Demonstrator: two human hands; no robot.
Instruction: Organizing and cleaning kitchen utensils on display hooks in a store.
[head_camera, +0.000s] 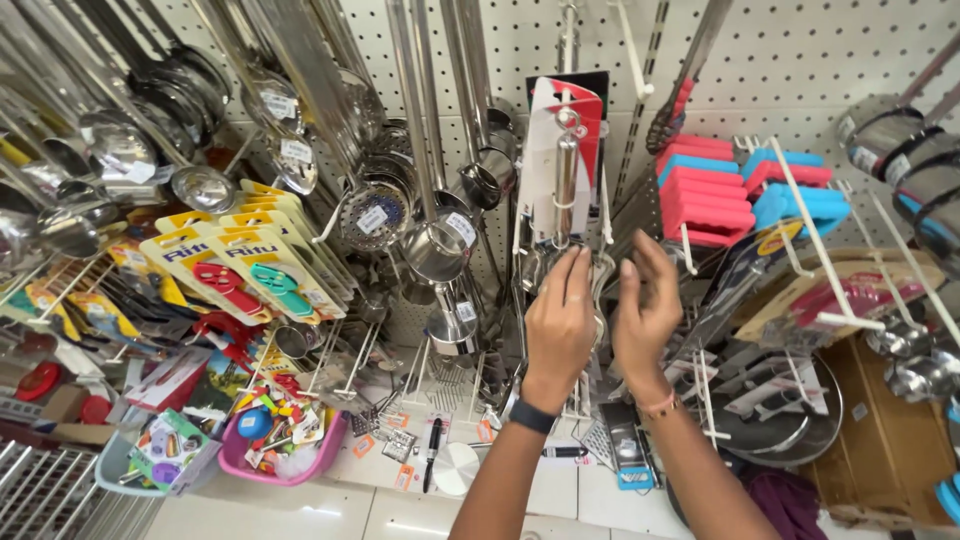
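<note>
White pegboard wall in a shop, packed with hanging steel kitchenware: ladles and strainers at left, yellow carded tools below them, pink and blue sponges at right. A carded steel utensil hung on a hook at centre. Left hand was raised to the utensil's lower end, fingers curled around it, grip closed on it. Right hand was just beside, fingers half spread, grip open, touching nothing clearly. A pink basket of small items sat lower left.
</note>
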